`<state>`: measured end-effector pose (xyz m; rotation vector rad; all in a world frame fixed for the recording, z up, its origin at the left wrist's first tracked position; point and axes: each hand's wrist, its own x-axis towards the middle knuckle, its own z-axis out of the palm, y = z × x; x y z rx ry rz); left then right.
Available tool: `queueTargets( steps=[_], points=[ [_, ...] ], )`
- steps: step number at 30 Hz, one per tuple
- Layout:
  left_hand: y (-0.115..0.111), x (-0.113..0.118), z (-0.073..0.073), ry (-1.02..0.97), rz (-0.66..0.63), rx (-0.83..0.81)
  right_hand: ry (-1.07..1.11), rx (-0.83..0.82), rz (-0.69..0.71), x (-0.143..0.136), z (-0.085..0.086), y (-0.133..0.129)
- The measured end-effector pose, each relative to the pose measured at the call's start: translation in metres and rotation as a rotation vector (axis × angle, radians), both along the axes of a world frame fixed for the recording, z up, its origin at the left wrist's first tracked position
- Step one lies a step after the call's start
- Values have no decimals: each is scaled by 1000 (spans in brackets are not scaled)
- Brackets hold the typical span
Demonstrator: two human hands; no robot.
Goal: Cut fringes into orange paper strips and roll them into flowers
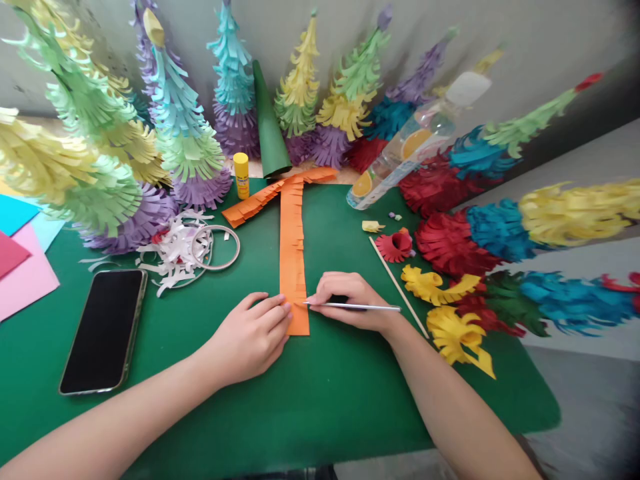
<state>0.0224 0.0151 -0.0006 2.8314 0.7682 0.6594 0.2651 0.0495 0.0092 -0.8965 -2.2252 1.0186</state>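
An orange paper strip lies lengthwise on the green table, with slits cut along its right edge. My left hand rests flat on the strip's lower left edge, fingers stretched out and pressing it down. In my right hand is a slim silver pen-like craft knife, pinched near its tip. That tip touches the strip's right edge, just across from my left fingertips. A second orange fringed strip lies slantwise across the far end of the first.
Fringed paper cones line the back and right side. A plain green cone, glue stick and plastic bottle stand behind. A phone, paper scraps and tape ring lie left; yellow curls and a thin stick right.
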Motion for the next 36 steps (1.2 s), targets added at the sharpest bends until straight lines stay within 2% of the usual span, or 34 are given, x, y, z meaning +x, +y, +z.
queueTargets(
  steps=[36],
  points=[
    [0, 0, 1, 7, 5, -5, -43, 17, 12, 3, 0, 3]
  ],
)
